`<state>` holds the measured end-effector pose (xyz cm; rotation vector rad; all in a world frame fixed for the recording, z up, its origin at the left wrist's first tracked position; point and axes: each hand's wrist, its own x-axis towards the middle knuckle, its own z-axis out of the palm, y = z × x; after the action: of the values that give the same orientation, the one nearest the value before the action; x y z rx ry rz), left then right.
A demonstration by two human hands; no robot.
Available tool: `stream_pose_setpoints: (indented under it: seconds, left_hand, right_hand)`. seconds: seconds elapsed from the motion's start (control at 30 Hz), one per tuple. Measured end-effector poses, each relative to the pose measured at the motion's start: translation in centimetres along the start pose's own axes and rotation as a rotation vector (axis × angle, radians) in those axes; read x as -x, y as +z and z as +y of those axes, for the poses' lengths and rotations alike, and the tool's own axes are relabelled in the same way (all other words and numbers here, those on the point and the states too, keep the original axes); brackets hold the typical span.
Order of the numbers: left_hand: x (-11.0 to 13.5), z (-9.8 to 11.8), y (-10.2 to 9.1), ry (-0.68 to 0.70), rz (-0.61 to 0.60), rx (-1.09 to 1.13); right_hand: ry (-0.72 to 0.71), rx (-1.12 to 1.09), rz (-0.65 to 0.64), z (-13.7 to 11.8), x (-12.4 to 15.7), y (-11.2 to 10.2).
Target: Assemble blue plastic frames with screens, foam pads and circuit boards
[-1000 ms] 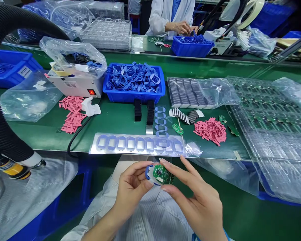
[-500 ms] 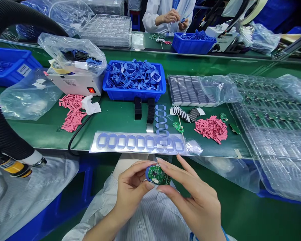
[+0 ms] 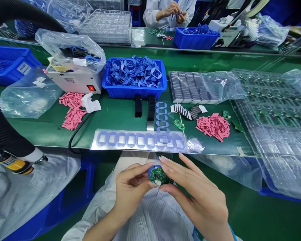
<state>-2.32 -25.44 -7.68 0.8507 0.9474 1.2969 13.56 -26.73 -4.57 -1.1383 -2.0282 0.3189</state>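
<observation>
Between my two hands, above my lap and just off the bench's front edge, is a green circuit board (image 3: 160,175) seated against a blue plastic frame (image 3: 150,171). My left hand (image 3: 131,187) pinches the blue-rimmed left end between thumb and fingers. Around the right end curl the thumb and fingers of my right hand (image 3: 194,194), which cover part of the board. Its component side faces up toward me. Beyond the hands lies a silver strip (image 3: 93,144) with a row of blue oval frames (image 3: 140,140) on it.
A blue bin (image 3: 134,93) holds blue plastic frames. Pink strips (image 3: 213,126) lie in piles, with black-and-white pads (image 3: 184,111) nearby. Clear trays (image 3: 278,140) of boards stand at right. A black hose (image 3: 7,127) arches at left. Across the bench, a co-worker's hands (image 3: 175,11) handle something small.
Both hands and the board have shifted slightly right in view, and the board has tilted a little. Across the bench, the co-worker's hands have come closer together.
</observation>
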Motion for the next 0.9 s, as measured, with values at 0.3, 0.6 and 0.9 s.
stream_pose_setpoints:
  seconds: [0.3, 0.6, 0.9]
  left_hand:
    - [0.9, 1.9, -0.1, -0.237, -0.134, 0.028]
    - [0.6, 1.3, 0.6, -0.144, 0.026, -0.057]
    - [1.0, 2.0, 1.2, 0.039, -0.075, -0.35]
  right_hand:
    - [-0.046, 0.059, 0.022, 0.3, 0.6, -0.2]
    - [0.074, -0.142, 0.072, 0.3, 1.0, 0.3]
    - [0.551, -0.591, 0.1, 0.0, 0.0, 0.1]
